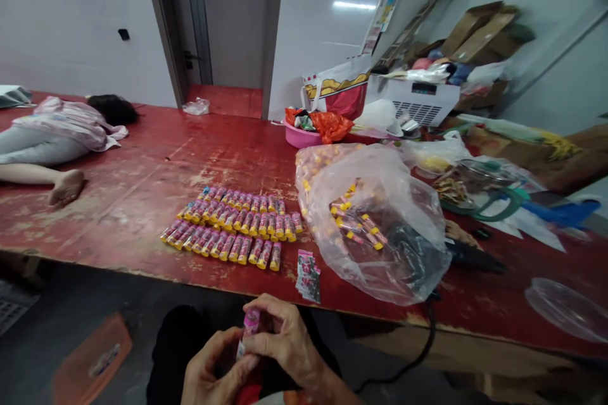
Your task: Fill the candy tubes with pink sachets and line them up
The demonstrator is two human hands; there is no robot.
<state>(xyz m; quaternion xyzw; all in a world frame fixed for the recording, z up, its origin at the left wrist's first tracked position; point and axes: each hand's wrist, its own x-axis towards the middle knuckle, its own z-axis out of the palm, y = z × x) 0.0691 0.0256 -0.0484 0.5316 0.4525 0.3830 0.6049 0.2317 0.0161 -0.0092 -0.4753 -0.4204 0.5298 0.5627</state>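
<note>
Worn red-painted workbench (pixel 128 202) fills the view, with white walls and an open doorway (pixel 228 25) behind it. Your left hand (pixel 216 370) and right hand (pixel 285 338) both grasp a pink tube (pixel 250 323) with a white label, fingers curled around it, below the bench's near edge.

Nearest on the bench, just past that edge: a strip of printed sachets (pixel 308 275). Left of it, pink-and-yellow tubes (pixel 232 228) lie side by side in tight rows. To the right, a clear plastic bag (pixel 375 221) holds more tubes and lies over a dark object, too obscured to identify. A black cable (pixel 413 361) hangs off the edge.

Farther back: a pink basin (pixel 299 137) with an orange plastic bag (pixel 330 126) in it, and cardboard boxes (pixel 479 31) piled against the wall. At the bench's left end, a person (pixel 61 133) lies on the tabletop, one bare foot toward you.
</note>
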